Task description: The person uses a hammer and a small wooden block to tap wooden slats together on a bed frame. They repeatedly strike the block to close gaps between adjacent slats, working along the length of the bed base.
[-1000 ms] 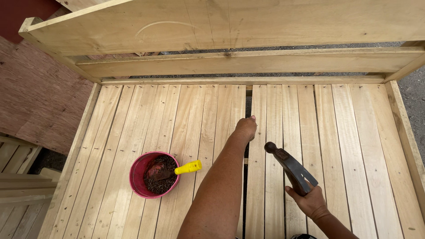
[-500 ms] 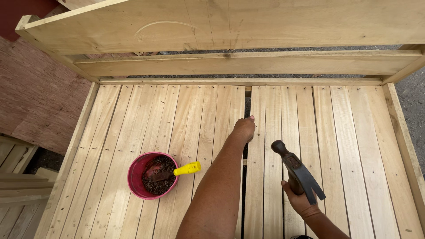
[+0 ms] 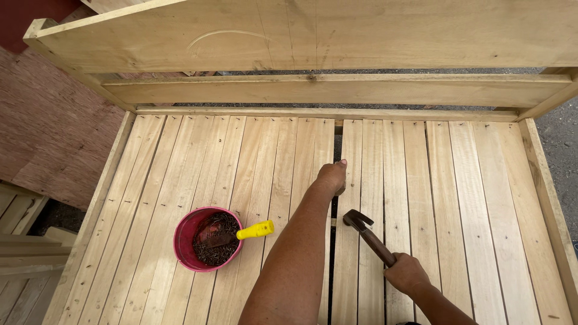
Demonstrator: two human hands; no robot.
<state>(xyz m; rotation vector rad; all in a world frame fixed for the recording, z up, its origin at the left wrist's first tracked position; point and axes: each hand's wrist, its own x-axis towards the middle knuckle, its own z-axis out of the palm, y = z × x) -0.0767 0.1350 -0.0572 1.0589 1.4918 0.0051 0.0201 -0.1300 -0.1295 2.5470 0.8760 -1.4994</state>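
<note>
On wooden slats (image 3: 457, 192), right hand (image 3: 406, 272) grip clamped on hammer (image 3: 367, 232), left hand (image 3: 331, 177) grip unclear

The left hand (image 3: 332, 176) rests at the dark gap between two pale wooden slats (image 3: 415, 198) of a slatted bed frame (image 3: 301, 90), fingers curled at the slat edge. The right hand (image 3: 407, 272) grips the handle of a claw hammer (image 3: 367, 235), whose head hangs low over the slats just beside the gap, near the left forearm. Left of the arm, a pink bowl (image 3: 183, 241) of dark nails sits on the slats, with a yellow-handled tool (image 3: 254, 230) lying in it
</note>
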